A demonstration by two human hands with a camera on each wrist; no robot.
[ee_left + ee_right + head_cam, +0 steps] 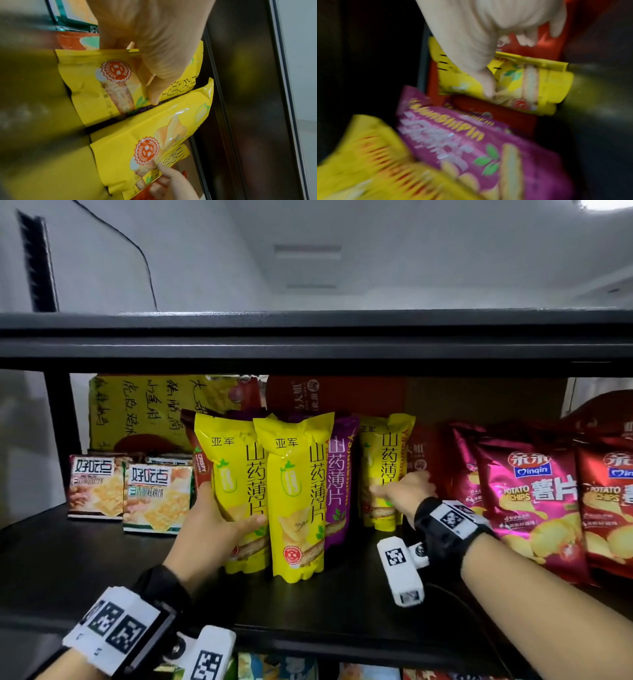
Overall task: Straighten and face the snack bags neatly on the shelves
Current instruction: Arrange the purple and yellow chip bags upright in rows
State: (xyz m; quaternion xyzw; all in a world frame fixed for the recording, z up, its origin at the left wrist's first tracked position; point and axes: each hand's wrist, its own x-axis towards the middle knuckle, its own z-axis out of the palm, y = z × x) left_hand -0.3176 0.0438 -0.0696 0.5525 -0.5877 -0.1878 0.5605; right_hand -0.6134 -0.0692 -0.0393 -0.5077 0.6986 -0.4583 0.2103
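Three yellow yam-chip bags stand on the black shelf [102, 559]. My left hand [219, 522] grips the leftmost yellow bag [236, 474], thumb across its front, fingers behind; the left wrist view shows that bag [102, 81] under my left hand [154, 67]. A second yellow bag [294, 494] stands beside it, in front of a purple bag [340, 474]. Further right, my right hand [400, 491] pinches the third yellow bag [383, 467] at its right edge. The blurred right wrist view shows my right hand [486, 75] on this bag [530, 83], with the purple bag [471, 142] nearer.
Two biscuit packs [126, 491] stand at the left of the shelf. Red potato-chip bags [534, 494] lean at the right. Cardboard boxes [144, 409] fill the back. The upper shelf board [308, 337] hangs close above the bag tops. More packs show on the lower shelf [274, 666].
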